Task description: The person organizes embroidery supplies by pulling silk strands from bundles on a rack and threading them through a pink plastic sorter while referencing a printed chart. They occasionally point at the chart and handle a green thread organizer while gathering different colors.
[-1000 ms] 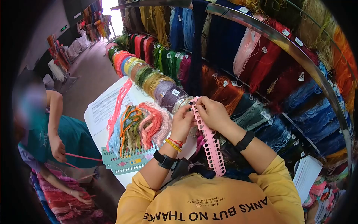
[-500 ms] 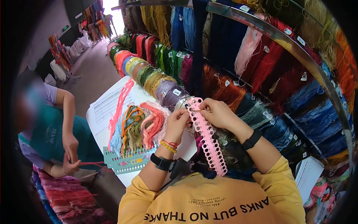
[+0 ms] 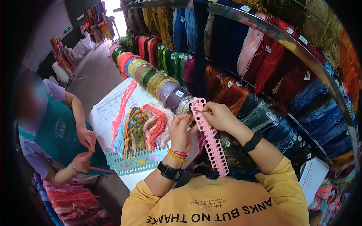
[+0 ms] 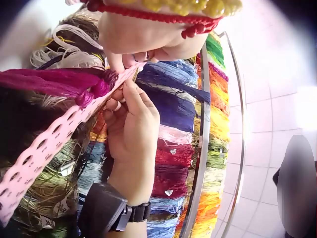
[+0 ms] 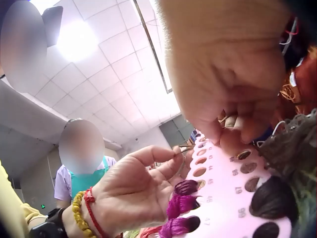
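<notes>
A long pink thread card [image 3: 212, 145], with numbered holes along both edges, slants down from my hands towards my shirt. At its upper end my right hand [image 3: 220, 118] pinches a thin brown thread [image 3: 205, 111] over the card. My left hand [image 3: 181, 132] is at the card's left edge, thumb and finger pinching brown thread [image 5: 184, 148] beside the holes. Magenta thread [image 5: 181, 204] is knotted through holes lower down, and a dark thread bundle [image 5: 272, 201] through the opposite edge. In the left wrist view both hands' fingertips meet close at the card's end.
A white table [image 3: 130, 180] at left bears colourful thread bundles [image 3: 145, 128], a green thread card [image 3: 139, 162] and a printed sheet [image 3: 113, 107]. Racks of hanging skeins [image 3: 249, 75] stand ahead and right, below a metal rail [image 3: 286, 35]. Another person [image 3: 56, 128] handles pink thread at left.
The pink card has turned to show more of its face. Brown thread has come into view at my right fingers. At left, the other person's hands have come together and risen.
</notes>
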`<act>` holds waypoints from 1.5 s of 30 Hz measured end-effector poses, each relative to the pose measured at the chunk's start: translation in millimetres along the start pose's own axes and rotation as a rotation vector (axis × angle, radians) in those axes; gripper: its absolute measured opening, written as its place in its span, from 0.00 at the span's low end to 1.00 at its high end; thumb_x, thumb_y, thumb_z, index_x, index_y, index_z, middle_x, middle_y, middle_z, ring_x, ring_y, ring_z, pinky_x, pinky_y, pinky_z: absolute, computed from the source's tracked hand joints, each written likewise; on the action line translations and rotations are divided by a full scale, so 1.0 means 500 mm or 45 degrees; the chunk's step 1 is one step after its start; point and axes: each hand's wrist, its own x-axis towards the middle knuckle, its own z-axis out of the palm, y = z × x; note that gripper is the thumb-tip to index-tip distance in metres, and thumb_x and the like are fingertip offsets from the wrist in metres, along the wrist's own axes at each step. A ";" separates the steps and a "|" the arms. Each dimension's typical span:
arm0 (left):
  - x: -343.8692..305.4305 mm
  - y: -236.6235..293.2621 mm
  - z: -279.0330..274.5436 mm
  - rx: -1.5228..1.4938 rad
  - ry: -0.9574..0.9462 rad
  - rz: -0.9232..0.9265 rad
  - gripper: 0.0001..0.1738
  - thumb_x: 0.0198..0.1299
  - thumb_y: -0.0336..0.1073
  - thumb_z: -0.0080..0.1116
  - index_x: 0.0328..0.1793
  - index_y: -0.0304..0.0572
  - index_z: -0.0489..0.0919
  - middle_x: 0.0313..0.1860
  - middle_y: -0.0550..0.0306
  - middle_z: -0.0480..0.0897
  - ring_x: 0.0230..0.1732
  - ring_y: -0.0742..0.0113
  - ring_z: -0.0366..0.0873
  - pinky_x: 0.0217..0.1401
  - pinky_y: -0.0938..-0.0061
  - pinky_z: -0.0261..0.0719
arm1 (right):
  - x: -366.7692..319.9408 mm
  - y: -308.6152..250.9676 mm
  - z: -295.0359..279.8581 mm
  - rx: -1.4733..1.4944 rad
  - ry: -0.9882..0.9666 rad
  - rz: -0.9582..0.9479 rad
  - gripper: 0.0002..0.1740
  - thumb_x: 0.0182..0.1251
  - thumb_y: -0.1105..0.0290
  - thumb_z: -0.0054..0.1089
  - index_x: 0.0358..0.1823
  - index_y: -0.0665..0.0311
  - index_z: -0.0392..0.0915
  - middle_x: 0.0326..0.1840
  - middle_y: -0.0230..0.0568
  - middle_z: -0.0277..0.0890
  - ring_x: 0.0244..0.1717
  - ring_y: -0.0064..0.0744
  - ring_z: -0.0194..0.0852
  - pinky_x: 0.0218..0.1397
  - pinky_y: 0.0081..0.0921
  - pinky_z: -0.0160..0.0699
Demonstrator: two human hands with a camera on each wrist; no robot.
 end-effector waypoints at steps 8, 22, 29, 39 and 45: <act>-0.001 0.018 -0.007 0.219 -0.356 0.056 0.05 0.59 0.28 0.48 0.40 0.35 0.73 0.28 0.59 0.73 0.24 0.76 0.65 0.34 0.82 0.69 | 0.012 0.019 0.011 0.082 0.009 -0.051 0.09 0.57 0.69 0.56 0.31 0.69 0.75 0.20 0.45 0.75 0.22 0.36 0.78 0.27 0.31 0.73; 0.022 0.016 -0.016 -0.112 -0.452 -0.234 0.05 0.61 0.32 0.51 0.40 0.39 0.74 0.36 0.58 0.78 0.37 0.70 0.75 0.43 0.77 0.72 | 0.029 0.033 -0.009 0.263 0.429 -0.067 0.18 0.53 0.64 0.61 0.44 0.66 0.73 0.33 0.46 0.77 0.34 0.37 0.78 0.37 0.32 0.74; -0.022 0.048 0.009 0.242 -0.396 0.050 0.15 0.62 0.35 0.51 0.49 0.32 0.75 0.43 0.56 0.79 0.38 0.71 0.74 0.45 0.78 0.71 | 0.019 0.027 -0.010 0.415 0.182 -0.007 0.14 0.57 0.62 0.58 0.29 0.68 0.75 0.22 0.48 0.73 0.25 0.30 0.71 0.31 0.33 0.70; -0.008 0.218 -0.091 -0.365 -0.526 0.028 0.16 0.67 0.37 0.44 0.24 0.45 0.65 0.22 0.63 0.66 0.21 0.75 0.55 0.28 0.79 0.62 | -0.121 0.035 -0.124 0.784 0.486 -0.063 0.06 0.62 0.72 0.56 0.31 0.67 0.73 0.23 0.27 0.71 0.24 0.14 0.66 0.26 0.18 0.66; -0.029 0.350 -0.154 -0.132 -0.209 0.590 0.15 0.66 0.36 0.44 0.24 0.45 0.65 0.21 0.66 0.64 0.18 0.80 0.52 0.20 0.82 0.54 | -0.292 0.082 -0.204 1.047 0.870 0.175 0.06 0.61 0.70 0.57 0.30 0.64 0.77 0.24 0.28 0.73 0.24 0.16 0.67 0.27 0.17 0.67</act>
